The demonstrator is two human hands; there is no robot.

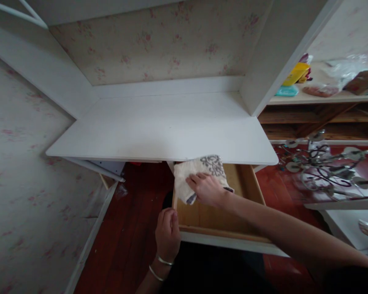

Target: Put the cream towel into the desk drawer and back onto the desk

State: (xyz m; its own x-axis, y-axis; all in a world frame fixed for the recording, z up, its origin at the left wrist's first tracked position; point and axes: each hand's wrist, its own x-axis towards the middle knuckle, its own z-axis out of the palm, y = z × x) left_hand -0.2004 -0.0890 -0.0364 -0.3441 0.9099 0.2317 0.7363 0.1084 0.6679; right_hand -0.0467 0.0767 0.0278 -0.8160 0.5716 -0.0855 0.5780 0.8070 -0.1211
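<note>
Cream cloth [199, 173]: grey-patterned, draped over the open drawer's [248, 183] back-left corner, just under the white tabletop [159, 130] edge.
Right hand [207, 188]: we press it flat on the cloth, fingers spread.
Left hand [167, 233]: we grip the drawer's front-left corner, fingers curled.
Bracelets [161, 265]: left wrist, below drawer front.

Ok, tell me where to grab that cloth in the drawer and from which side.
Probably the cloth's left edge, approached from above through the open drawer. That edge bunches and hangs over the drawer's side wall, free to pinch; the right hand presses flat on its middle, while the left hand grips the drawer front.
</note>
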